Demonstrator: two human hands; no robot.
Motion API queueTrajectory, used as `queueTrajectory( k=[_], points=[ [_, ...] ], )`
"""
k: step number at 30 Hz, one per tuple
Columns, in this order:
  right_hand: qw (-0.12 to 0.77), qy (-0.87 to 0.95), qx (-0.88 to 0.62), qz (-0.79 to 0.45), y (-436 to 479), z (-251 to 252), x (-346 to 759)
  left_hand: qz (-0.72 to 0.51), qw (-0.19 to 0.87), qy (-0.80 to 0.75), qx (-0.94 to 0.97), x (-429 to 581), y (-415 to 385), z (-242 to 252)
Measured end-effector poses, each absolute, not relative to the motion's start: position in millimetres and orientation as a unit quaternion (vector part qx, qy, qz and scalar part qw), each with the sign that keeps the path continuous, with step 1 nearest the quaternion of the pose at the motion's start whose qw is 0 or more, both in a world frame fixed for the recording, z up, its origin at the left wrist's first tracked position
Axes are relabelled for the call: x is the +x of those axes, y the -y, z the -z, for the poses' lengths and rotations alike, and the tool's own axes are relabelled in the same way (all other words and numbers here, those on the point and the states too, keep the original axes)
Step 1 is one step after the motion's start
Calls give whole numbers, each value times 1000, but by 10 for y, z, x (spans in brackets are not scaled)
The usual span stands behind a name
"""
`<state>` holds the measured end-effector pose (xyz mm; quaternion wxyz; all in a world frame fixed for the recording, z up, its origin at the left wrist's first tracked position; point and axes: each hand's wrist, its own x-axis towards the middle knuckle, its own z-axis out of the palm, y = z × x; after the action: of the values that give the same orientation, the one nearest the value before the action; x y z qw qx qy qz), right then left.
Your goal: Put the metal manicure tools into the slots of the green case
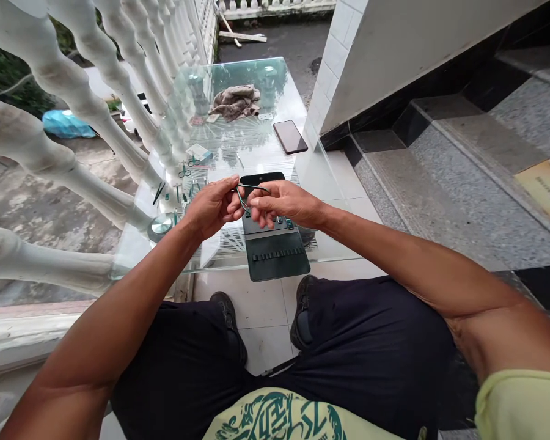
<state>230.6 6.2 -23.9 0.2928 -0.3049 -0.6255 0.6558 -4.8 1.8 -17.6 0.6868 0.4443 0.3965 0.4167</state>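
Observation:
A slim, dark tool with two curved handles spread in a V, which looks like cuticle nippers (246, 185), is held over the case. My left hand (215, 205) pinches it near its joint, and the fingers hide its head. My right hand (284, 201) is closed around the handle side, its fingers curled by the handle ends. Below both hands a black manicure case (278, 260) lies unfolded, with a row of elastic loops on its front flap. A few small dark tools show in its middle part, partly covered by my right hand.
The glass table (297, 98) carries a phone (290, 136), a crumpled cloth (237, 101), small scissors (184, 170), tweezers (158, 193) and a round metal tin (160, 225). White balusters (68, 153) border the left; stone stairs (421, 165) rise on the right. The case overhangs the front edge.

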Motion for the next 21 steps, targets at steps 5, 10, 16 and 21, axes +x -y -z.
queueTrajectory(
  k=[5,10,16,21],
  points=[
    [357,683,-377,-513,-25,237,2360,-424,680,-433,413,-62,3,161],
    [374,754,-384,-380,14,325,2311,-414,674,-431,435,-84,2,197],
    [384,766,-410,-312,14,296,2297,-409,691,-379,460,-137,-15,212],
    [420,711,-418,-377,63,248,2255,-422,730,-304,445,-87,44,200]
  ],
)
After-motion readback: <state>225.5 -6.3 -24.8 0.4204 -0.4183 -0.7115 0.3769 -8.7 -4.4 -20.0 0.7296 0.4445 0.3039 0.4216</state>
